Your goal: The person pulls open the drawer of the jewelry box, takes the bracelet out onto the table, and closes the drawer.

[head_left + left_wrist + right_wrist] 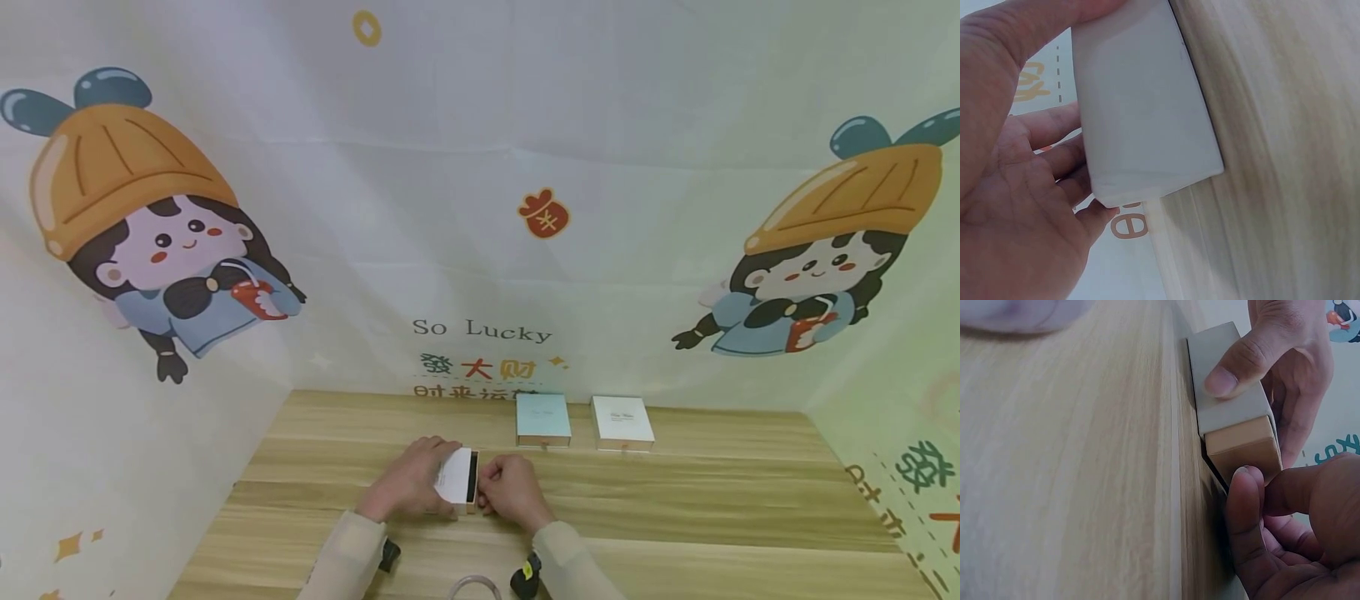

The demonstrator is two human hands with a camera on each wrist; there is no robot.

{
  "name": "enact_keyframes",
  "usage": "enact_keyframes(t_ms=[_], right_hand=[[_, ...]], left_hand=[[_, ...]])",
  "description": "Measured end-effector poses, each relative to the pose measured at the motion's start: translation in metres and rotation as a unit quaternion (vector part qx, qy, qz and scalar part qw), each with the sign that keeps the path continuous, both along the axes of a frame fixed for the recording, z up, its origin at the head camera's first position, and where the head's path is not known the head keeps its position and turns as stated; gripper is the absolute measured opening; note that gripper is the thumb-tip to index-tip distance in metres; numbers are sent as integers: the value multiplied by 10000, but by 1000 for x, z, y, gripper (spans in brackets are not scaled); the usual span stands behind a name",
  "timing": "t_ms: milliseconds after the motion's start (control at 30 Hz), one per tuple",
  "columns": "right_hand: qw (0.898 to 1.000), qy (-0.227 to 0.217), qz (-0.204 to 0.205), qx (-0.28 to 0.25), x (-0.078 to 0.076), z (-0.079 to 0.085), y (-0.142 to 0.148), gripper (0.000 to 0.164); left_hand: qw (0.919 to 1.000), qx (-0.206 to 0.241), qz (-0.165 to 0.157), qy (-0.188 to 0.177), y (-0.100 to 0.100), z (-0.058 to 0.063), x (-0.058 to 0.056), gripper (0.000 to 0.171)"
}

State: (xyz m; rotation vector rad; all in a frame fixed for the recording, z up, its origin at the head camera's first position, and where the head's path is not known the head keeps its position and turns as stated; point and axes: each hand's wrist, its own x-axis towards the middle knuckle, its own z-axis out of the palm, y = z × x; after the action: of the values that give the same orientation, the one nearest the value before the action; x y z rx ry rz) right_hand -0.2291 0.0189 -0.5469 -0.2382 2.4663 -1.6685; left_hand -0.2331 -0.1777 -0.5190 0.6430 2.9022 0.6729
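Note:
A white drawer box (453,477) lies on the wooden table with its tan inner drawer (1241,442) slid partway out of the sleeve. My left hand (415,481) grips the white sleeve (1141,100), thumb on one side and fingers on the opposite one. In the head view, a dark strip shows at the drawer's open top. At the drawer's front end, my right hand (515,492) pinches with thumb and index finger; those fingertips (1244,487) hide whatever pull is there.
Behind the hands stand a pale teal box (543,417) and another white box (622,421), side by side near the back cloth. A pale ring (474,580) is at the near edge of the view. Printed cloth walls (480,275) enclose the table.

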Motion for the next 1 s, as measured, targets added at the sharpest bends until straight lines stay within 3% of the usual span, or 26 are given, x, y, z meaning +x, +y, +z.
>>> enact_keyframes(t_ms=[500, 700, 900, 1000], right_hand=[[9998, 59, 101, 142, -2, 3, -10, 13], [9992, 72, 292, 270, -2, 4, -6, 9], [9950, 447, 704, 541, -3, 10, 5, 7], [9899, 738, 866, 843, -5, 13, 13, 14]], left_hand=[[9999, 103, -2, 110, 2, 2, 1, 99], [9997, -176, -85, 153, 3, 5, 2, 100], [9981, -532, -162, 256, 2, 10, 5, 111], [9986, -429, -52, 305, -2, 11, 8, 119]])
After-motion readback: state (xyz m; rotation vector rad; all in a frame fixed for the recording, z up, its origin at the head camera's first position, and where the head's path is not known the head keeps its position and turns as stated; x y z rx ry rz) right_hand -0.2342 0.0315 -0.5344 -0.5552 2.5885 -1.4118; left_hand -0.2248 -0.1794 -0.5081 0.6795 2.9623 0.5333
